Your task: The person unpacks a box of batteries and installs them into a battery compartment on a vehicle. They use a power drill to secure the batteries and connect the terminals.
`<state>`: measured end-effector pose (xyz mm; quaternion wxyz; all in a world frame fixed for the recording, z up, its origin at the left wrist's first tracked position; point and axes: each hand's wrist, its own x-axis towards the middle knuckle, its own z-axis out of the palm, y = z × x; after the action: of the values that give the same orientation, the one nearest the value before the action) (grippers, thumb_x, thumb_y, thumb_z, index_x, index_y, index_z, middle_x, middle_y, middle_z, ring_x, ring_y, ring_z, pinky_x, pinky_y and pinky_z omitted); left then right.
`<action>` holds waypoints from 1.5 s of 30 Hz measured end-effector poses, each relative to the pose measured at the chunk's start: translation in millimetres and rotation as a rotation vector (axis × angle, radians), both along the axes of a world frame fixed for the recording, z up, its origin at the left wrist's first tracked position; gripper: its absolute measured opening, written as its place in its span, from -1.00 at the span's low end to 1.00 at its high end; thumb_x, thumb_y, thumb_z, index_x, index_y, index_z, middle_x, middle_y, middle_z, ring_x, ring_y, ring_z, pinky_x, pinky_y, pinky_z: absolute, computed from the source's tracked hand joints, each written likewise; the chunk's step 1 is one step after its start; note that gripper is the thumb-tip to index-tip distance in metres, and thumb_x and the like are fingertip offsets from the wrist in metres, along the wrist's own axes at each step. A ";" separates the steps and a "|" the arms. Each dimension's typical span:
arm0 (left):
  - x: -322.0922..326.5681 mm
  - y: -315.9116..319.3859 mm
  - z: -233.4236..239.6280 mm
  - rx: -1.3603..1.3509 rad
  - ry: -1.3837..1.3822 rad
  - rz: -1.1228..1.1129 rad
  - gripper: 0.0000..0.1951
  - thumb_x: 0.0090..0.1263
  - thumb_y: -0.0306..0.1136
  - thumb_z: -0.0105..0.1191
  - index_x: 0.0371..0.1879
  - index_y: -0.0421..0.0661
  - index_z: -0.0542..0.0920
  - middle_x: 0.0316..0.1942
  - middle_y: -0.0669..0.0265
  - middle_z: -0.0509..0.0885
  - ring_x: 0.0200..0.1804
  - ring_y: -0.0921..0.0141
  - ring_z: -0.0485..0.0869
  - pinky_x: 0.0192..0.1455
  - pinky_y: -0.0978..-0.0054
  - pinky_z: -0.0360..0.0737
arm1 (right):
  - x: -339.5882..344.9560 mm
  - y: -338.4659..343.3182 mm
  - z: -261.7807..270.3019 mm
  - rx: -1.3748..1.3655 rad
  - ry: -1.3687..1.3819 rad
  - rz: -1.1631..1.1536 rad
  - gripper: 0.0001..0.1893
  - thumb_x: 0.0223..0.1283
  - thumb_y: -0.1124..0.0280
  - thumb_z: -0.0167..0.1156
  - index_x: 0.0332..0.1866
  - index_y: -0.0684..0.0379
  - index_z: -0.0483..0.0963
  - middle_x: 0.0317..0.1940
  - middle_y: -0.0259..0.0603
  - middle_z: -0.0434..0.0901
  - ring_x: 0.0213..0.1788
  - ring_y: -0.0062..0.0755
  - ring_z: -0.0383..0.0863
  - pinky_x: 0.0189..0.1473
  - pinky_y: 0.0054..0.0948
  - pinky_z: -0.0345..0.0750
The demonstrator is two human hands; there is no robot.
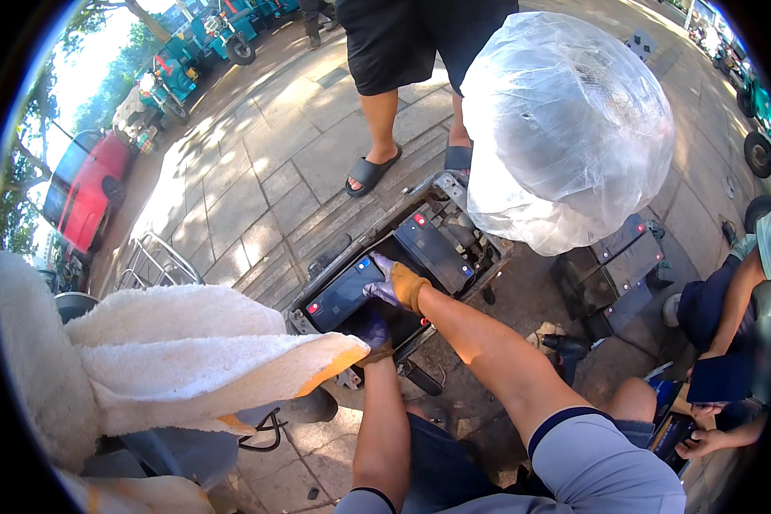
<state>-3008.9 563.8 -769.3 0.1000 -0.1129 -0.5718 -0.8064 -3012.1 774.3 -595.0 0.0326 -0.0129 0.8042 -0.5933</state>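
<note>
Both my hands wear gloves and reach into the metal battery compartment (498,257) of a vehicle. My right hand (395,283), in a purple and orange glove, is at the blue-capped end of a dark battery (344,295), fingers spread over its edge. My left hand (374,337) is lower, in shadow by the near side of that battery; its fingers are partly hidden, so its grip cannot be told. A second battery (432,252), with red and blue terminals, lies in the compartment to the right.
A plastic-wrapped seat (568,128) rises at upper right, a fleecy cover (186,360) at left. More batteries (617,263) and a cordless drill (567,350) are on the ground at right. A person (379,122) in sandals stands opposite; another person's hands (707,443) hold a box at lower right.
</note>
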 end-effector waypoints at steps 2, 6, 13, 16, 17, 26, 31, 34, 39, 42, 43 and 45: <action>12.9 64.5 -2.8 0.678 -0.200 -0.298 -0.45 0.71 -0.03 -0.20 0.54 -0.04 0.45 0.55 0.21 0.50 0.58 0.20 0.42 0.67 0.15 0.23 | 6.8 43.6 -44.5 0.056 -0.040 -0.071 -0.04 0.20 0.23 0.50 0.63 0.38 0.18 0.47 0.30 0.45 0.52 0.05 0.48 0.51 -0.30 0.43; 14.2 61.8 11.1 1.807 -0.551 -0.629 -0.46 0.72 -0.05 -0.22 0.54 -0.05 0.43 0.54 0.20 0.50 0.57 0.19 0.43 0.68 0.14 0.23 | 4.6 44.7 -44.0 0.159 -0.011 0.015 -0.02 0.23 0.16 0.50 0.63 0.39 0.17 0.55 0.27 0.36 0.58 0.10 0.38 0.58 -0.29 0.35; 35.8 103.1 70.7 0.897 -0.519 -0.233 -0.46 0.71 -0.02 -0.20 0.47 -0.07 0.51 0.47 0.20 0.58 0.51 0.14 0.49 0.65 0.06 0.26 | 17.3 35.5 -46.4 0.024 -0.089 -0.092 -0.06 0.22 0.28 0.52 0.65 0.29 0.19 0.54 0.21 0.38 0.56 0.08 0.41 0.57 -0.28 0.36; 36.2 116.3 89.8 0.974 -0.586 -0.219 -0.45 0.69 0.03 -0.18 0.45 -0.06 0.53 0.45 0.19 0.60 0.48 0.12 0.52 0.63 0.02 0.29 | 14.9 34.3 -37.7 0.092 -0.036 -0.050 -0.08 0.22 0.26 0.52 0.63 0.29 0.22 0.50 0.21 0.43 0.53 0.14 0.43 0.55 -0.23 0.39; 34.8 116.8 89.5 0.983 -0.581 -0.231 -0.44 0.68 0.04 -0.17 0.44 -0.05 0.54 0.44 0.19 0.60 0.47 0.12 0.52 0.62 0.01 0.30 | 11.5 37.7 -34.0 0.132 0.000 -0.036 -0.09 0.23 0.23 0.51 0.62 0.28 0.23 0.50 0.21 0.43 0.52 0.16 0.44 0.54 -0.21 0.40; 26.2 102.9 47.1 0.922 -0.462 -0.249 -0.47 0.71 -0.02 -0.12 0.44 -0.12 0.54 0.46 0.18 0.59 0.46 0.13 0.54 0.62 0.08 0.35 | 96.4 51.8 -16.9 0.409 -0.080 -0.085 -0.30 0.37 0.03 0.34 0.44 0.32 0.42 0.41 0.20 0.52 0.51 0.12 0.46 0.51 -0.09 0.44; 23.4 109.5 53.4 1.053 -0.493 -0.130 -0.53 0.72 -0.08 -0.14 0.37 -0.10 0.61 0.39 0.17 0.66 0.43 0.17 0.59 0.58 0.03 0.41 | 187.1 123.9 10.2 0.257 0.197 -0.201 -0.46 0.38 0.20 0.30 0.38 0.23 0.51 0.37 0.13 0.57 0.43 0.14 0.52 0.48 -0.06 0.46; 27.9 115.0 64.6 1.075 -0.556 -0.059 -0.57 0.70 -0.14 -0.12 0.28 -0.11 0.68 0.30 0.17 0.74 0.35 0.16 0.66 0.52 0.04 0.48 | 225.9 154.9 10.6 0.300 0.100 -0.254 -0.47 0.36 0.25 0.32 0.38 0.21 0.51 0.36 0.12 0.58 0.40 0.15 0.55 0.45 -0.06 0.49; 24.1 101.8 77.5 1.097 -0.578 -0.057 -0.54 0.66 -0.07 -0.04 0.29 -0.14 0.67 0.29 0.13 0.73 0.35 0.11 0.66 0.52 -0.02 0.51 | 195.5 135.6 58.2 0.362 0.298 -0.215 -0.44 0.35 0.25 0.32 0.41 0.22 0.48 0.31 0.14 0.62 0.34 0.19 0.59 0.44 -0.06 0.50; 26.8 90.9 88.5 1.045 -0.550 -0.108 -0.51 0.65 -0.04 -0.05 0.31 -0.14 0.66 0.30 0.11 0.72 0.35 0.08 0.66 0.50 -0.03 0.52 | 134.9 112.3 65.5 0.435 0.343 -0.169 -0.34 0.39 0.13 0.34 0.50 0.20 0.41 0.35 0.18 0.58 0.38 0.25 0.56 0.45 -0.06 0.49; 27.7 87.0 93.5 1.040 -0.548 -0.120 -0.50 0.66 -0.03 -0.06 0.32 -0.13 0.64 0.32 0.11 0.71 0.36 0.08 0.65 0.50 -0.02 0.52 | 113.8 98.1 67.5 0.380 0.192 -0.154 -0.30 0.39 0.07 0.33 0.53 0.19 0.37 0.37 0.20 0.57 0.40 0.26 0.54 0.44 -0.06 0.49; 29.3 87.6 104.3 1.034 -0.546 -0.152 -0.48 0.66 -0.01 -0.08 0.36 -0.13 0.61 0.35 0.11 0.68 0.37 0.07 0.63 0.50 -0.01 0.52 | 75.5 70.2 69.6 0.278 -0.107 -0.121 -0.20 0.41 -0.06 0.30 0.60 0.17 0.30 0.39 0.24 0.54 0.42 0.29 0.52 0.43 -0.05 0.49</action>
<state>-2979.6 651.4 -665.0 -0.0668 0.1214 -0.0998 -0.9853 -2936.6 844.5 -525.4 0.0410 0.0716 0.8750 -0.4771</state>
